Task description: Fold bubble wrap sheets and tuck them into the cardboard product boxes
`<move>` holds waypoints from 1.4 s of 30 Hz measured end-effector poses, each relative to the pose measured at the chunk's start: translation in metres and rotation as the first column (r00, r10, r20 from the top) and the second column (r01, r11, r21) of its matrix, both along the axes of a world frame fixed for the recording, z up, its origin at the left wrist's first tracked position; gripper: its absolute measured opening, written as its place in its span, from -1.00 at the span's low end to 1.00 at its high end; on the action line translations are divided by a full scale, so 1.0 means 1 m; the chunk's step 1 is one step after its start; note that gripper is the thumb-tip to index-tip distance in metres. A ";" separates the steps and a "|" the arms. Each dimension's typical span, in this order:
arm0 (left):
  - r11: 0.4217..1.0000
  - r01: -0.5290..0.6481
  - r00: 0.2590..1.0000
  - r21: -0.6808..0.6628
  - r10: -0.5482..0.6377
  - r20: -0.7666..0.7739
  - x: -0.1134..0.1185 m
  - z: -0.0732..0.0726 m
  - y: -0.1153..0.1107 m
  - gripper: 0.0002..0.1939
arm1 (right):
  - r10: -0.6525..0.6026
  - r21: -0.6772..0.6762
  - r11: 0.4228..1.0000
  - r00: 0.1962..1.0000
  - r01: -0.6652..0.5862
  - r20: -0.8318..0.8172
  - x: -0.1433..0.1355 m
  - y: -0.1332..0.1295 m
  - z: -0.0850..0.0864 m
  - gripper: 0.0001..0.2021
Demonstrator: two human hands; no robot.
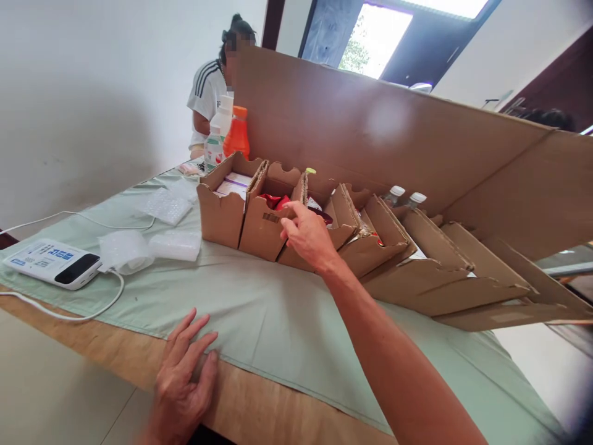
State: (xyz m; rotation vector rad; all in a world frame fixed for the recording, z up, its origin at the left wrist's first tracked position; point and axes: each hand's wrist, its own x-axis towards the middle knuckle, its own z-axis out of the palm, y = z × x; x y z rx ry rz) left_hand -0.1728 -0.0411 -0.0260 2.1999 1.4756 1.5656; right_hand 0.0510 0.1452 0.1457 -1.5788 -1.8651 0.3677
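Observation:
My right hand (306, 233) hovers at the front of the cardboard boxes, index finger stretched out and thumb apart, with nothing visible in it. Its fingertips are nearest the second cardboard box (262, 230), where shiny red packets (274, 201) show inside. Left of that stands a box (219, 217) containing white and purple cartons (234, 185). Part of the third box (340, 235) and its dark packet is hidden behind my hand. Resting at the table's front edge, my left hand (185, 374) has its fingers spread and holds nothing.
More cardboard boxes (430, 284) lean in a row to the right, before a tall cardboard panel (370, 136). Bubble wrap (125, 250) and a white power bank (53, 262) with a cable lie left. An orange bottle (238, 135) stands behind; a person (206, 93) is beyond.

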 end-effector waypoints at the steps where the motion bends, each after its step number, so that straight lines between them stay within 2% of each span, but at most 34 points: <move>1: 1.000 -0.007 1.000 -0.005 0.007 0.016 0.000 0.000 0.000 -0.74 | -0.014 0.014 1.000 1.000 0.014 -0.014 -0.002 0.003 -0.001 -0.74; 4: 0.999 -0.009 0.998 -0.032 0.011 0.069 0.001 0.000 0.000 -0.74 | -0.029 0.044 0.999 0.999 0.031 -0.040 -0.010 -0.005 -0.005 -0.81; 6: 0.998 -0.018 0.994 -0.052 0.024 0.109 0.002 -0.001 0.000 -0.73 | -0.019 0.058 0.998 0.999 0.021 -0.044 -0.017 -0.028 -0.006 -0.84; 9: 0.994 -0.047 0.983 -0.103 0.064 0.171 -0.001 -0.002 0.000 -0.72 | 0.061 0.040 0.997 0.997 -0.060 -0.040 -0.019 -0.086 -0.003 -0.84; 11: 0.985 -0.058 0.973 -0.163 0.093 0.213 -0.004 -0.002 0.000 -0.68 | 0.113 -0.005 0.994 0.993 -0.114 -0.038 -0.009 -0.131 0.001 -0.81; 14: 0.955 -0.043 0.947 -0.293 0.132 0.294 -0.009 -0.002 -0.003 -0.56 | 0.091 -0.048 0.994 0.994 -0.094 -0.058 0.029 -0.190 0.008 -0.81; 18: 0.880 0.076 0.915 -0.468 0.125 0.383 -0.001 0.006 -0.020 -0.35 | -0.127 0.028 0.991 0.980 0.133 -0.154 0.105 -0.241 0.005 -0.77; 21: 0.858 0.225 0.892 -0.462 0.010 0.452 0.014 0.016 -0.031 -0.27 | -0.253 0.012 0.965 0.940 0.262 -0.228 0.148 -0.273 -0.014 -0.45; 24: 0.824 0.341 0.857 -0.452 -0.075 0.510 0.023 0.019 -0.031 -0.22 | -0.230 -0.135 0.969 0.951 0.205 -0.205 0.154 -0.296 -0.045 -0.30; 26: 0.788 0.378 0.841 -0.487 -0.072 0.536 0.025 0.015 -0.025 -0.20 | -0.159 -0.205 0.971 0.969 0.119 -0.188 0.139 -0.300 -0.066 -0.23; 28: 0.749 0.400 0.837 -0.529 -0.063 0.544 0.027 0.009 -0.019 -0.19 | -0.120 -0.202 0.976 0.975 0.081 -0.187 0.117 -0.295 -0.084 -0.19; 29: 0.733 0.411 0.837 -0.541 -0.069 0.542 0.029 0.007 -0.017 -0.19 | -0.129 -0.185 0.978 0.974 0.094 -0.185 0.109 -0.290 -0.091 -0.20; 31: 0.738 0.417 0.841 -0.531 -0.092 0.533 0.038 0.007 -0.011 -0.18 | -0.197 -0.142 0.975 0.962 0.171 -0.191 0.101 -0.276 -0.099 -0.29; 34: 0.752 0.451 0.844 -0.481 -0.184 0.504 0.066 0.020 0.003 -0.19 | -0.304 -0.102 0.952 0.920 0.287 -0.247 0.118 -0.250 -0.099 -0.48; 38: 0.675 0.580 0.796 -0.456 -0.352 0.492 0.113 0.036 0.035 -0.16 | -0.424 -0.090 0.904 0.854 0.417 -0.302 0.162 -0.222 -0.094 -0.47; 40: 0.673 0.555 0.819 -0.489 -0.339 0.462 0.128 0.034 0.047 -0.14 | -0.465 -0.106 0.884 0.834 0.455 -0.299 0.177 -0.217 -0.100 -0.48; 42: 0.691 0.500 0.852 -0.521 -0.288 0.436 0.135 0.026 0.053 -0.16 | -0.474 -0.127 0.880 0.824 0.458 -0.311 0.185 -0.219 -0.112 -0.53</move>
